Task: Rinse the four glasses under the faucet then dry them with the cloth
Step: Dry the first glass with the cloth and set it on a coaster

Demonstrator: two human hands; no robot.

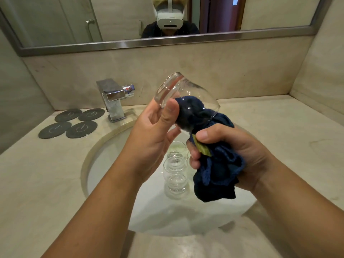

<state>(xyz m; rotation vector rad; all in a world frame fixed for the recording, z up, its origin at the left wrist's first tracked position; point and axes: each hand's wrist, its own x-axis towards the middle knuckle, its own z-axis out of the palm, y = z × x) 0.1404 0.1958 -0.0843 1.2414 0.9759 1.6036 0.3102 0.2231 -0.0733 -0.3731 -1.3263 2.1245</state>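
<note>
The left grip (154,131) holds a clear glass (183,92) in the air above the sink (111,164). The thumb and the curled fingers are closed around its thick bottom part. The glass is tilted: its bottom points toward 10 o'clock and its mouth toward 4 o'clock.

The right grip (232,149) is closed around a dark blue cloth (217,172), with the thumb pressed on top of the bunch. One end of the cloth is pushed inside the glass and fills a big part of it. The other end hangs down below the hand.

In the sink, under both hands, stand other glasses (175,175). I cannot tell exactly how many, because the hands and the cloth hide a part of them.

The faucet (113,101) stands on the bench (37,183) at 11 o'clock from the sink. Four dark round coasters (81,129) lie close together at 10 o'clock, just left of the faucet.
</note>
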